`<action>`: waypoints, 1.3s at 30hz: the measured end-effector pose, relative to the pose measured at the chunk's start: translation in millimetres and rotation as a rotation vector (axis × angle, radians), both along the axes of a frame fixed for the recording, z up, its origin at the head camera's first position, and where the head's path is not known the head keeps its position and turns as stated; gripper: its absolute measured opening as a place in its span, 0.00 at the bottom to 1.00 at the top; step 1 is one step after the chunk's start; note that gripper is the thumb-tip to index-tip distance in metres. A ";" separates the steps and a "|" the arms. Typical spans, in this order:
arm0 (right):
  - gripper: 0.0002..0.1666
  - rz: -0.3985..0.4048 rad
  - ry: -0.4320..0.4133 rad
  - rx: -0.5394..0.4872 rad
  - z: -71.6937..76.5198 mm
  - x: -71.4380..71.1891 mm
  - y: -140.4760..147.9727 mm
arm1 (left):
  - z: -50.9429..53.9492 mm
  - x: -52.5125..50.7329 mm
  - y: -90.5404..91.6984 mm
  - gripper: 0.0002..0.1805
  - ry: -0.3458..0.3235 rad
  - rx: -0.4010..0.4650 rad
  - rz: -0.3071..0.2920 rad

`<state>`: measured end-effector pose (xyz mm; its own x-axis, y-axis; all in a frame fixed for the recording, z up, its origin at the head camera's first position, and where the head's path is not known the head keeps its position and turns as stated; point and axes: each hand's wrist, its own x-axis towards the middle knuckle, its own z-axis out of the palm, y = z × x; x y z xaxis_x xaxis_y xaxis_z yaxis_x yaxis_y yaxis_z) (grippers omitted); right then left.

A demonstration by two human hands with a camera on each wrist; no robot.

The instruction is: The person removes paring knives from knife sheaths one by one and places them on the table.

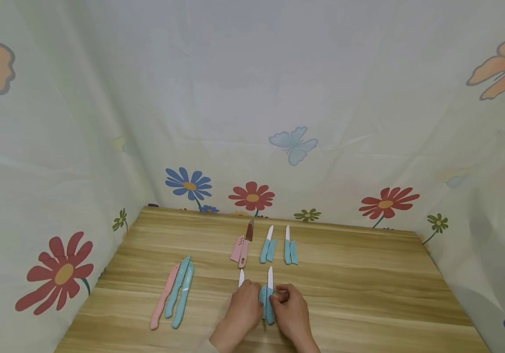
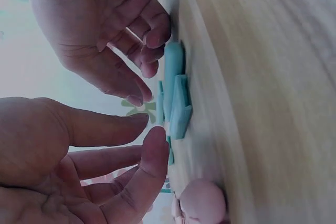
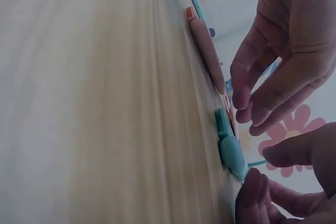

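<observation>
Between the hands lies a blue-handled paring knife [image 1: 270, 299], its white blade pointing away. Its blue sheath [image 1: 263, 296] lies off the blade, along the left of the handle. My left hand [image 1: 245, 303] hovers just left of them; its thumb and fingers are apart and hold nothing in the left wrist view. My right hand [image 1: 293, 310] is at the right side of the handle, fingertips close to it or touching it, loosely bent. Another white-bladed knife [image 1: 241, 277] is mostly hidden by the left hand; a pink handle [image 3: 207, 51] shows there in the right wrist view.
Farther back on the wooden table [image 1: 367, 274] lie a pink knife [image 1: 244, 252] with its sheath and two blue knives [image 1: 265, 251] [image 1: 287, 250] beside sheaths. At left are one pink sheathed knife [image 1: 164, 299] and two blue ones [image 1: 184, 299]. A flowered curtain [image 1: 323, 98] surrounds the table.
</observation>
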<state>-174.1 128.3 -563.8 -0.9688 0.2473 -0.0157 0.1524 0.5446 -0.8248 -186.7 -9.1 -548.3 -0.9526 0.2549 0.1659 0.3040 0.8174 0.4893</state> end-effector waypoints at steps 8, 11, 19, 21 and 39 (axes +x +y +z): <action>0.11 0.017 0.036 -0.129 10.9 6.1 -9.6 | 11.9 7.3 -13.4 0.20 -0.060 0.136 0.029; 0.11 0.055 0.040 -0.185 15.6 8.5 -15.0 | 14.7 10.3 -20.5 0.18 -0.057 0.161 0.044; 0.11 0.169 0.034 -0.293 20.7 12.1 -35.6 | 19.5 18.3 -41.9 0.15 0.003 0.164 0.092; 0.12 0.209 0.038 -0.315 22.7 13.3 -41.3 | 22.4 20.1 -48.8 0.15 -0.002 0.162 0.104; 0.21 0.478 -0.092 -0.636 26.1 21.8 -96.5 | 13.3 46.4 -116.2 0.23 0.009 0.074 0.255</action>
<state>-152.4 31.8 -537.7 -0.9556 -0.2776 -0.0993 0.1040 -0.0023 -0.9946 -140.4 -125.2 -535.0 -0.9829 -0.0061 0.1842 0.0977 0.8304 0.5486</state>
